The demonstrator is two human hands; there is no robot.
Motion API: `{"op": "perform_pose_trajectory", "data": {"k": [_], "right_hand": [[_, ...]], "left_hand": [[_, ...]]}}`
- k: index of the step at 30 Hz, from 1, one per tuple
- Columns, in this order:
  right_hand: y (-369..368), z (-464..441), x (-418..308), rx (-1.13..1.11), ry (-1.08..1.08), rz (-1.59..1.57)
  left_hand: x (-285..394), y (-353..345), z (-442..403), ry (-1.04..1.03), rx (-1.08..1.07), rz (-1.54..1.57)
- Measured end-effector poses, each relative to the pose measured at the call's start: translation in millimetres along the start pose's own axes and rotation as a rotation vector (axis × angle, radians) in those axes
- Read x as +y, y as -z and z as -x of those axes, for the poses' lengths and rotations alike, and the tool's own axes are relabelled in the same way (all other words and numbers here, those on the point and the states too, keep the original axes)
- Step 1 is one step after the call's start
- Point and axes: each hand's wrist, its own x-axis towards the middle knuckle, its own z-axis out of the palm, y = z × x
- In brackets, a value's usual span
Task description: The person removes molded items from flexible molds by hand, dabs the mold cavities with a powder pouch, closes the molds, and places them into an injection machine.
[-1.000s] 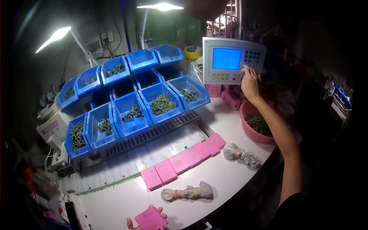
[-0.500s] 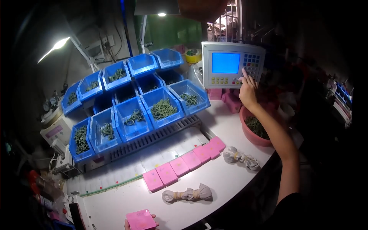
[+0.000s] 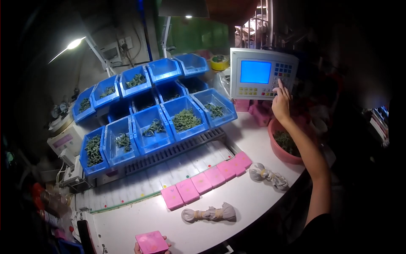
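My left hand [image 3: 137, 249] is at the bottom edge, gripping a pink rubber mold [image 3: 152, 242], a flat square block with faint writing on top. Fingertips show on both sides of it. My right hand [image 3: 281, 106] reaches up to a grey control panel [image 3: 235, 76] with a lit blue screen [image 3: 256, 71]. Its index finger is stretched out to the number keys, and it holds nothing. Whether the fingertip presses a key cannot be made out. A row of similar pink molds [image 3: 187, 190] lies across the white table [image 3: 122, 228].
Blue bins [image 3: 150, 127] in tiers hold green ring-shaped pieces. Two tied grey cloth bundles [image 3: 209, 213] [image 3: 269, 175] lie on the table. A pink bowl [image 3: 281, 153] of green pieces stands under my right forearm. Yellow tape [image 3: 219, 63] sits behind the bins.
The view has shifted slightly, so most things appear a little further right. My right index finger stays at the keypad, and my left hand still holds the pink mold.
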Motion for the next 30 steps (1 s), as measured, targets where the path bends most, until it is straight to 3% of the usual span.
{"op": "perform_pose_trajectory", "data": {"k": [3,5,12,15,17,19,20,22,23,25,26,27,28,30], "right_hand": [[2,0,-1,-0.046,-0.001,0.070],[3,-6,0,-0.046,0.158,0.204],[17,-28,-8,-0.187,0.032,0.130],[6,-17,4,-0.058,0.156,0.102],[6,-18,7,-0.112,0.152,0.098],[3,-20,15,-0.212,0.105,0.153],[-4,-21,27,-0.095,0.216,0.076],[-22,-25,67,-0.181,0.201,0.040],[-38,-25,93,-0.083,0.241,0.023],[-24,-24,64,-0.175,-0.032,-0.148],[-47,-15,96,0.010,0.096,-0.050],[8,-34,19,-0.367,0.144,0.222],[4,-29,24,-0.356,0.157,0.215],[-2,-25,36,-0.399,0.203,0.147]], "left_hand": [[1,-1,2,0.020,0.000,0.053],[1,1,0,0.020,0.030,0.001],[-4,-20,-6,0.069,0.020,0.022],[3,-41,-3,0.002,0.107,-0.080],[21,-33,-7,-0.056,-0.126,-0.166],[40,-35,-8,-0.160,-0.008,-0.187],[54,-25,-13,-0.235,0.041,-0.232],[89,-11,-19,-0.393,0.189,-0.318],[113,-3,-24,-0.430,0.197,-0.448],[157,-3,-35,-0.545,0.290,-0.707],[176,-7,-46,-0.687,0.335,-0.868],[197,-1,-58,-0.778,0.360,-0.962],[226,18,-82,-0.919,0.426,-1.202],[262,18,-107,-0.973,0.838,-1.676]]}}
